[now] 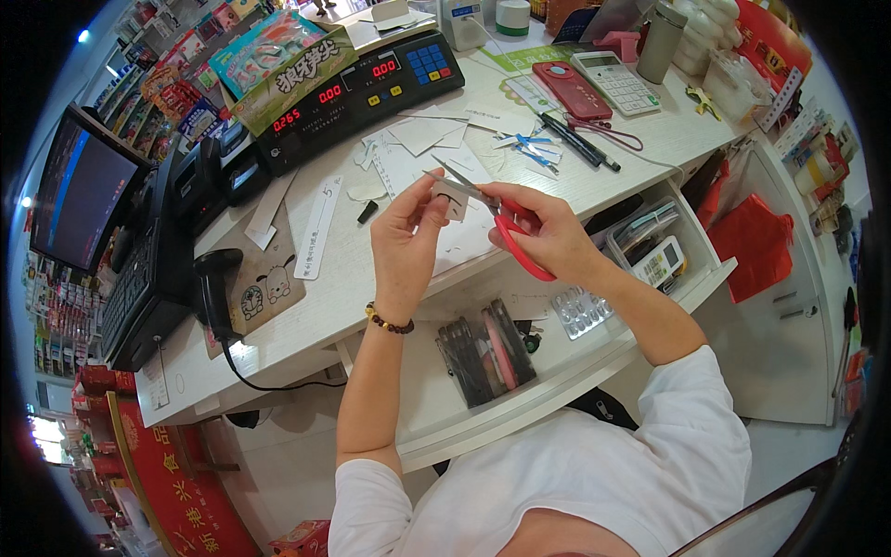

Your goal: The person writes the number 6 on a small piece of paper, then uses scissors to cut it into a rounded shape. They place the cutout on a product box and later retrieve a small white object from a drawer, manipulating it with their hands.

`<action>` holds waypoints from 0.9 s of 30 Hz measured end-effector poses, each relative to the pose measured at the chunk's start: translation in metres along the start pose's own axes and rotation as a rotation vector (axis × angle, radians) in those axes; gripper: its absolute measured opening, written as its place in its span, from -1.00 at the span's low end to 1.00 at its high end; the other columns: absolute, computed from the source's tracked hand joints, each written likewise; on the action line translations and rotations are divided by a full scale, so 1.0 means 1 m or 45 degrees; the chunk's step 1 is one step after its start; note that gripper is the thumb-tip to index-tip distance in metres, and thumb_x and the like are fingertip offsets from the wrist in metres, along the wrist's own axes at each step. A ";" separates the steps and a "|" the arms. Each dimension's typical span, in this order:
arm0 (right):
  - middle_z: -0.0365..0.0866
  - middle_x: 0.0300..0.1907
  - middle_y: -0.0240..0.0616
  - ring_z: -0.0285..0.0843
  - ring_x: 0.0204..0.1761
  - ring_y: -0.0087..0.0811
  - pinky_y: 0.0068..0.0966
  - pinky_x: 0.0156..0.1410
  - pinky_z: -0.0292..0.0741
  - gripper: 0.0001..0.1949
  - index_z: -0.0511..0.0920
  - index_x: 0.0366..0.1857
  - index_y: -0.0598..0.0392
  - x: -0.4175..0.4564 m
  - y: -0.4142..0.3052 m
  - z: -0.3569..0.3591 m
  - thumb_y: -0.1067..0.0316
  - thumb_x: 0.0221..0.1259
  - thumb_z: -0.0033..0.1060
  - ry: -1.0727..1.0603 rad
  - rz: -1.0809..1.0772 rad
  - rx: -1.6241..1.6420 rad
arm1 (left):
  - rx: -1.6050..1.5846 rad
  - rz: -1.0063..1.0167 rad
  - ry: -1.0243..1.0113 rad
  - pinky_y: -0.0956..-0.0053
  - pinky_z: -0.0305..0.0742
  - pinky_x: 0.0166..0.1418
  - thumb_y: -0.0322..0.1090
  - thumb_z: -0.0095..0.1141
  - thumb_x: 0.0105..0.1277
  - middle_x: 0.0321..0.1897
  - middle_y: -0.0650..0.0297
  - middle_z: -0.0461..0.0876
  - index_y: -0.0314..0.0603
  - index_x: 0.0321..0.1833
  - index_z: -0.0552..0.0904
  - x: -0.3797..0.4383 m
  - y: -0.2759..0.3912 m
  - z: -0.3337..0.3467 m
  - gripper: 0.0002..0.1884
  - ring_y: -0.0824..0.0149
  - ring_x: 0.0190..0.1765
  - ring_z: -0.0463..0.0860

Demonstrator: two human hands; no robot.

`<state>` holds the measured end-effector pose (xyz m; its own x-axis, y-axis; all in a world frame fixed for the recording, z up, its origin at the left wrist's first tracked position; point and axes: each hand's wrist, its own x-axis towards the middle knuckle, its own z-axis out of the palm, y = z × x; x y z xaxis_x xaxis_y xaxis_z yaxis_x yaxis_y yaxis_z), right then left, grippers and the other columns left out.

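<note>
Between the thumb and fingers of my left hand (411, 233) is a small piece of white paper (452, 202) with dark marks on it. My right hand (546, 226) grips the red handles of a pair of scissors (518, 244). The parted blades lie at the paper's upper edge, their tips near my left fingertips. Below both hands, white paper sheets (473, 240) lie on the counter, with small dark scraps on them. A handwritten paper strip (320, 226) and a black pen cap (367, 212) lie left of my left hand.
An open drawer (418, 418) under my forearms holds dark cases and a blister pack (581, 312). Left stand a barcode scanner (217, 285), a keyboard and a monitor (83, 188). Beyond are a digital scale (362, 90), black pens (578, 143), a red phone (572, 90) and a calculator (616, 82).
</note>
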<state>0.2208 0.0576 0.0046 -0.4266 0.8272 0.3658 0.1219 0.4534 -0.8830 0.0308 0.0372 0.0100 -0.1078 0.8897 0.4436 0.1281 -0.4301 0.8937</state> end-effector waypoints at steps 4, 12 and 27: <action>0.56 -0.30 -0.43 0.25 -0.42 -0.71 -0.72 -0.33 0.32 -0.55 0.50 0.12 0.08 0.000 0.002 0.001 0.42 0.07 0.28 -0.009 0.046 0.101 | 0.014 -0.001 -0.006 0.65 0.48 -0.19 -0.46 0.09 0.32 -0.29 0.29 0.63 -0.32 0.12 0.55 0.000 -0.002 -0.001 -0.68 0.55 -0.31 0.54; 0.52 -0.12 -0.41 0.38 -0.18 -0.69 -0.74 0.00 0.41 -0.50 0.45 0.17 0.12 0.004 -0.004 -0.005 0.51 0.07 0.30 0.026 0.179 0.116 | -0.069 -0.126 -0.005 0.64 0.50 -0.18 -0.47 0.09 0.31 -0.25 0.19 0.64 -0.40 0.07 0.46 0.002 0.005 -0.002 -0.71 0.51 -0.26 0.58; 0.55 -0.35 -0.48 0.21 -0.45 -0.70 -0.72 -0.34 0.30 -0.53 0.52 0.12 0.05 0.002 0.010 0.004 0.39 0.04 0.32 0.013 0.006 0.103 | 0.043 -0.031 0.049 0.68 0.44 -0.23 -0.45 0.13 0.30 -0.30 0.32 0.62 -0.34 -0.09 0.57 0.002 0.002 -0.004 -0.83 0.56 -0.28 0.54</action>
<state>0.2180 0.0629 -0.0050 -0.4172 0.8327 0.3640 0.0513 0.4215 -0.9054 0.0266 0.0376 0.0130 -0.1489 0.8931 0.4244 0.1582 -0.4021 0.9018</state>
